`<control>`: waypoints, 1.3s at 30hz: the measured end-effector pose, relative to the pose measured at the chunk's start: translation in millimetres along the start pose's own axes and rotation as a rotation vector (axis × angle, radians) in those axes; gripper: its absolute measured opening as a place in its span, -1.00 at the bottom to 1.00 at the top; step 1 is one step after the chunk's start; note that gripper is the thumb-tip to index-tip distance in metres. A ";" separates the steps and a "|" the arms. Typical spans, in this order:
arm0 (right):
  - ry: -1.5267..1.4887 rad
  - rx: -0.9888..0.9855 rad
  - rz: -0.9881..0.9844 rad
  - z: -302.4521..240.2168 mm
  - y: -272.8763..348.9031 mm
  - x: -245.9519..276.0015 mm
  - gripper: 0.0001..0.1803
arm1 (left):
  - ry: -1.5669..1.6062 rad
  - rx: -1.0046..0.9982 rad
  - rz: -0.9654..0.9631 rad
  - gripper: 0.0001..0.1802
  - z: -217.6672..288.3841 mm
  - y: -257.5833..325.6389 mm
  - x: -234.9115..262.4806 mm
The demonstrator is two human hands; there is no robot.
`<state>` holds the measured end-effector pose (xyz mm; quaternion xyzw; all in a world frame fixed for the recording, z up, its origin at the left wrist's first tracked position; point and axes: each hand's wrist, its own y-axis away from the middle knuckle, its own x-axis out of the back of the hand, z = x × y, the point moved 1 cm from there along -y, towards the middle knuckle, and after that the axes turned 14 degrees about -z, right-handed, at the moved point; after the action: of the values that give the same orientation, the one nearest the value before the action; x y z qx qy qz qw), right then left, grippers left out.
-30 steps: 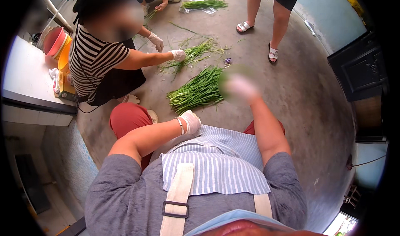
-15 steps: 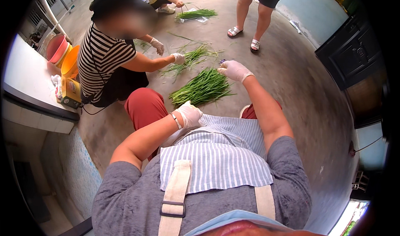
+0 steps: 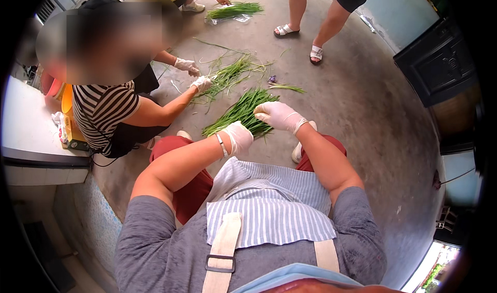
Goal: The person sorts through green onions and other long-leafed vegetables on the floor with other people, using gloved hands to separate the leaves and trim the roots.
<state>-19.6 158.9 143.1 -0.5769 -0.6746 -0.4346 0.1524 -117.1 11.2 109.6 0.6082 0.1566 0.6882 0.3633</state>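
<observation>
A heap of long green garlic chives [image 3: 235,109] lies on the floor in front of my knees. At its near edge is my left hand [image 3: 239,139], gloved in white, with the fingers curled closed; what it may hold is hidden. Over the right side of the heap, my gloved right hand [image 3: 279,116] has its fingertips pressed together, and I cannot make out anything between them. Just beyond that hand lies a small bunch of chives [image 3: 288,87], beside a little purple item [image 3: 272,79] too small to identify.
To the left a crouching person in a striped shirt [image 3: 106,104] handles looser chives [image 3: 228,76] with gloved hands. Farther off, another person's hand [image 3: 223,0] touches chives on a plastic sheet [image 3: 240,18]. Someone in white sandals [image 3: 286,31] stands ahead. Tubs [image 3: 67,99] stand at left.
My right hand has drawn back from near the purple item to the heap, and the small bunch now shows there. My left hand has moved slightly forward. The striped-shirt person leans closer.
</observation>
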 end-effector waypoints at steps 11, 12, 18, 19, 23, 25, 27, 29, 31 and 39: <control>-0.247 0.589 -0.182 -120.3 -23.9 -12.5 -0.60 | 0.227 -0.340 0.258 -0.77 44.9 -72.0 -47.8; -0.304 0.612 -0.252 -129.9 -25.8 -11.3 -0.57 | 0.189 -0.349 0.159 -0.77 49.6 -72.6 -33.5; -0.747 0.719 -0.350 -115.2 -28.8 -11.8 -0.53 | 0.130 -0.386 0.036 -0.76 75.7 -92.1 11.1; -0.739 0.739 -0.371 -116.8 -27.1 -14.8 -0.50 | 0.138 -0.387 0.028 -0.76 78.5 -95.4 14.0; -0.607 0.689 -0.500 -106.1 -11.0 -3.1 -0.42 | 0.146 -0.374 0.013 -0.76 79.6 -104.1 18.8; -0.538 0.663 -0.396 -103.0 -2.0 -0.8 -0.48 | 0.152 -0.368 -0.006 -0.75 78.6 -107.3 20.5; -0.528 0.638 -0.313 -95.8 4.1 2.0 -0.55 | 0.155 -0.371 -0.034 -0.75 79.9 -108.4 20.3; -0.351 0.544 -0.356 -88.6 6.9 8.7 -0.58 | 0.158 -0.355 -0.057 -0.74 75.6 -106.6 17.8; -0.162 0.418 -0.436 -85.4 10.1 15.6 -0.58 | 0.163 -0.336 -0.078 -0.74 70.2 -103.2 14.1; -0.516 0.890 -0.163 -99.0 13.8 2.7 -0.47 | 0.142 -0.242 -0.136 -0.72 49.7 -89.9 8.6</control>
<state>-37.1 84.6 207.6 -0.4901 -0.8525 0.0403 0.1773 -41.9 67.7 67.2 0.4977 0.1386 0.7173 0.4675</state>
